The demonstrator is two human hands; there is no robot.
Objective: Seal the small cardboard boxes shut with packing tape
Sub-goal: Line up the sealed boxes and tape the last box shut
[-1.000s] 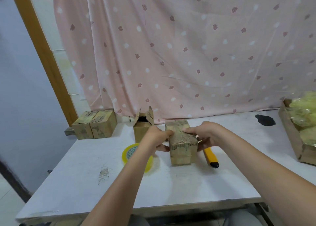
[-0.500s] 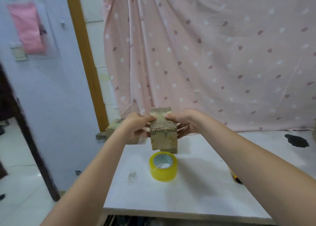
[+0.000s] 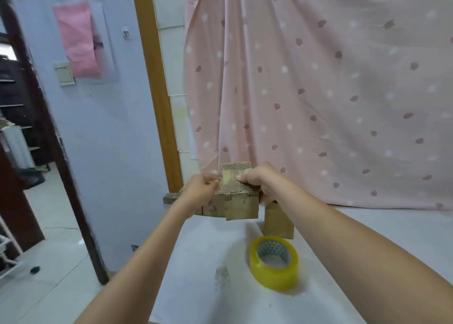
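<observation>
A small cardboard box (image 3: 241, 206) with tape over its closed top is held in the air above the far left corner of the white table (image 3: 220, 262). My right hand (image 3: 257, 180) grips its right side with the thumb on top. My left hand (image 3: 202, 188) pinches its left top edge. Behind it, partly hidden, sit closed boxes (image 3: 212, 207) at the table's corner. Another small box (image 3: 278, 222) stands on the table under my right wrist. A yellow roll of packing tape (image 3: 274, 262) lies on the table nearer to me.
A pink dotted curtain (image 3: 318, 90) hangs behind the table. A wooden door frame (image 3: 157, 90) and a lilac wall stand to the left, with open floor and a dark doorway (image 3: 14, 103) beyond the table's left edge.
Both hands lifted the taped box off the table and carried it left toward the boxes at the corner. My view swung left, so the utility knife and the right-hand carton left the frame.
</observation>
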